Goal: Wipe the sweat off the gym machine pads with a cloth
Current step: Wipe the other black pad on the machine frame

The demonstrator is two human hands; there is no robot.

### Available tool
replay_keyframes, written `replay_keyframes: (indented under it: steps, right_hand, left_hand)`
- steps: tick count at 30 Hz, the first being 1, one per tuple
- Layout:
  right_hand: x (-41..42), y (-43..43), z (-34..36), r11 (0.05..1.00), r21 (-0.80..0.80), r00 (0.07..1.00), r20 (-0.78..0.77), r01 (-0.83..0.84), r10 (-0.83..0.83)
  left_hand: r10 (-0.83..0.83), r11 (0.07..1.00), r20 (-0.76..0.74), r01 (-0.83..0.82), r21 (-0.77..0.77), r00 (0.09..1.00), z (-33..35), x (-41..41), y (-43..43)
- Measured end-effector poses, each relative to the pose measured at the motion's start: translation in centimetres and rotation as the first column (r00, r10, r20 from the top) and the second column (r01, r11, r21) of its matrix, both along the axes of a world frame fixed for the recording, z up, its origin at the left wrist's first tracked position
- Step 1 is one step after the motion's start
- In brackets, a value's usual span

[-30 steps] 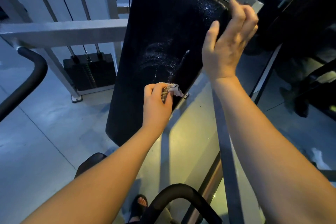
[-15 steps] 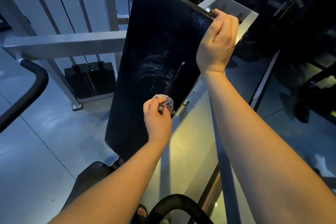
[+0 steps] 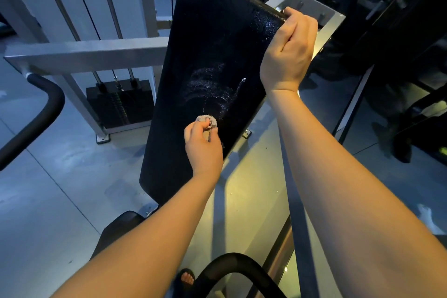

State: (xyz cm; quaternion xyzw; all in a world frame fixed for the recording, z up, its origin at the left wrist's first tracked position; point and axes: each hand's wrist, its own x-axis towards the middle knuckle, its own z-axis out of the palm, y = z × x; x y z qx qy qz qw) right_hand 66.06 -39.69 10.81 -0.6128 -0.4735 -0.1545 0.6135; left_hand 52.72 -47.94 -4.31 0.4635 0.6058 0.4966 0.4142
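Observation:
A long black back pad [image 3: 203, 55] slants from upper right down to lower centre, with wet glistening streaks across its middle and near its top right corner. My left hand [image 3: 203, 145] is closed around a small bunched grey cloth [image 3: 207, 120] pressed against the pad's lower right part, just below the wet patch. My right hand [image 3: 289, 53] grips the pad's upper right edge, fingers curled behind it. A smaller black seat pad [image 3: 113, 230] shows below, partly hidden by my left forearm.
A grey steel frame beam [image 3: 84, 55] and white uprights with cables stand at left above a black weight stack [image 3: 121, 101]. Black curved handles sit at left [image 3: 36, 118] and bottom centre [image 3: 232, 266]. A grey metal bar [image 3: 295, 201] runs between my arms. Dark machines fill the right.
My right hand went from open at the pad's top edge to gripping it. My left hand slid the cloth left from the pad's right edge onto the pad face.

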Motion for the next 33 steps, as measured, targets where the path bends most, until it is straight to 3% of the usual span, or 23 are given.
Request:
replay_keyframes:
  steps: [6,11,14,18,24,30,33]
  right_hand:
    - [0.0,-0.1,0.3,1.000,-0.005,1.000,0.005,-0.001,0.001]
    - [0.2,-0.2,0.1,1.000,-0.014,1.000,0.006,0.002,-0.002]
    - [0.3,-0.1,0.0,1.000,-0.006,1.000,0.020,0.001,-0.001]
    - [0.4,0.3,-0.2,1.000,0.024,1.000,0.021,0.013,-0.013]
    - [0.4,0.2,-0.1,0.999,0.030,1.000,0.010,0.019,-0.020]
    - [0.3,0.1,0.0,1.000,0.012,1.000,0.014,0.014,-0.014]
    - [0.2,0.1,-0.1,1.000,0.005,1.000,0.007,0.022,-0.022]
  left_hand:
    - [0.009,1.000,0.068,-0.007,-0.028,0.998,0.9,0.4,-0.4]
    - [-0.134,0.988,-0.034,0.136,0.073,0.990,0.9,0.2,-1.8]
    - [-0.021,0.997,-0.130,0.030,0.074,0.991,1.4,-1.7,1.5]
    - [0.104,0.995,-0.017,-0.104,-0.005,0.994,2.0,-2.5,4.1]
    - [-0.181,0.975,-0.131,0.195,0.107,0.975,0.4,-0.3,-1.3]
    - [0.052,0.998,-0.098,-0.049,0.031,0.994,3.0,-1.3,3.9]
    - [-0.139,0.980,-0.135,0.156,0.127,0.981,3.0,0.9,0.1]
